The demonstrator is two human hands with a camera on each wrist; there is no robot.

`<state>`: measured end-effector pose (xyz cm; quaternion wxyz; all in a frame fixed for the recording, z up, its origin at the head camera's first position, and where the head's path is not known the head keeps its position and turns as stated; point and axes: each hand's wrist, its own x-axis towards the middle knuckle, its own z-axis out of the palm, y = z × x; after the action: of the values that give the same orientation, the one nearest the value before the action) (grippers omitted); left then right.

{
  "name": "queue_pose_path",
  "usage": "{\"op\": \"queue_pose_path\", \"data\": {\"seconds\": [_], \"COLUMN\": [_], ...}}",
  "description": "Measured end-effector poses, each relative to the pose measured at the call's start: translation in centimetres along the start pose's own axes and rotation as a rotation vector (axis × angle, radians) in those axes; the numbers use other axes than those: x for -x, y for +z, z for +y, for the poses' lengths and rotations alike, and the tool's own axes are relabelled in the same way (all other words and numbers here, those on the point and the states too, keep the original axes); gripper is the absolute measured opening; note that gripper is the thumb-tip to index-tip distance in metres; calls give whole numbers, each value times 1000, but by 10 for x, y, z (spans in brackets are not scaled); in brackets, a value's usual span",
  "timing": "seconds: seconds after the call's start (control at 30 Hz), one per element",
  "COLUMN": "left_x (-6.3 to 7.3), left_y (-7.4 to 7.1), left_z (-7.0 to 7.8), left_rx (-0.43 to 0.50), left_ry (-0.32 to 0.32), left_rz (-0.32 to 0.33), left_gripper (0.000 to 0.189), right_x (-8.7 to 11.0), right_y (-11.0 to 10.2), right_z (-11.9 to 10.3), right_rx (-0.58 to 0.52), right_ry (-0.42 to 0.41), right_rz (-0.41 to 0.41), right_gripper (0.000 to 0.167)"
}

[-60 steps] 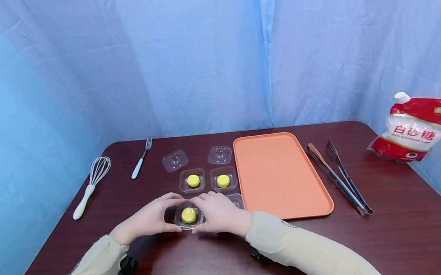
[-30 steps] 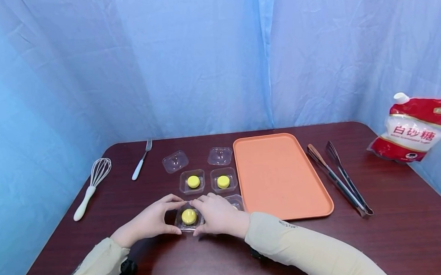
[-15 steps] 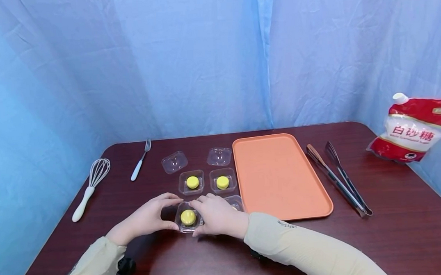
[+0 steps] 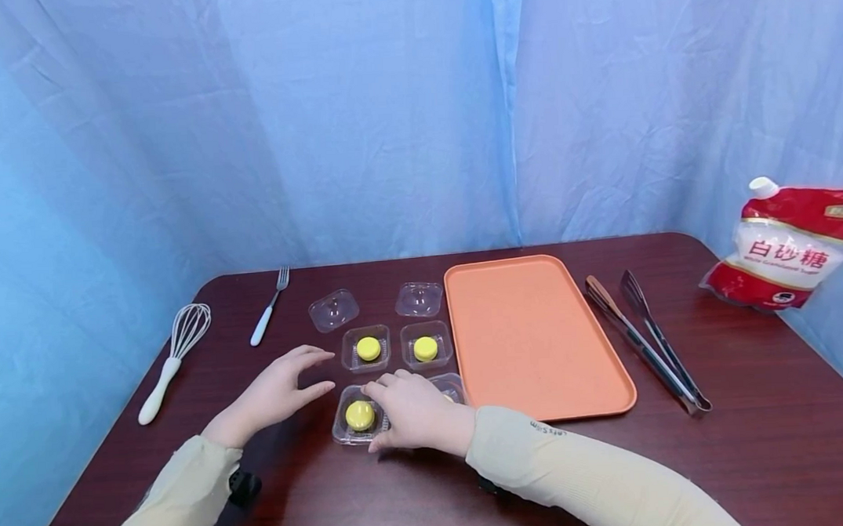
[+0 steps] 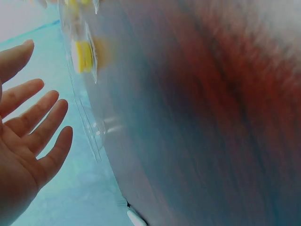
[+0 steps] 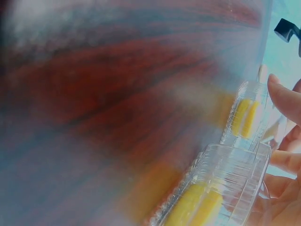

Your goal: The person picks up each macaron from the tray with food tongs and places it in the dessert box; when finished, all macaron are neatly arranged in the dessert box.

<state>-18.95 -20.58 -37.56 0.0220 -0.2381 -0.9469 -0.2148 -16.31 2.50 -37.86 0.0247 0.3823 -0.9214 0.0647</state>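
Observation:
In the head view, my right hand point(image 4: 417, 408) holds the right part of a lidded clear plastic box point(image 4: 344, 435), thumb at its front edge and fingers at its back edge. A yellow macaron point(image 4: 360, 415) lies inside it. Left of the box, my left hand point(image 4: 275, 391) is in the air with fingers spread, touching nothing. The left wrist view also shows that hand point(image 5: 35, 132) apart from the boxes. Behind stand two uncovered boxes holding yellow macarons point(image 4: 368, 348) point(image 4: 425, 348). Another box point(image 4: 449, 383) is partly hidden by my right hand.
Two loose clear lids point(image 4: 334, 310) point(image 4: 419, 299) lie farther back. An orange tray point(image 4: 534, 336) borders the boxes on the right, with tongs point(image 4: 651, 347) beyond it. A whisk point(image 4: 178, 356) and a fork point(image 4: 270, 307) lie left. A sugar bag point(image 4: 788, 247) stands far right.
My left hand has let go of the front box and moved up and to the left. My right hand stays at the box, which has barely moved.

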Motion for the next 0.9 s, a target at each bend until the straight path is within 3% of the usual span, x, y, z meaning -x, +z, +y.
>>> {"op": "queue_pose_path", "data": {"seconds": [0.47,0.9], "left_x": [-27,-55], "left_y": [3,9], "left_z": [-26,-42], "left_rx": [-46,-71], "left_ry": [-95,-190], "left_rz": [106,53], "left_gripper": [48,51], "right_x": [0,-1], "right_y": [0,0], "right_z": [1,0], "right_rx": [-9,-19], "right_ry": [9,16], "right_rz": [-22,-27], "right_gripper": [69,68]}}
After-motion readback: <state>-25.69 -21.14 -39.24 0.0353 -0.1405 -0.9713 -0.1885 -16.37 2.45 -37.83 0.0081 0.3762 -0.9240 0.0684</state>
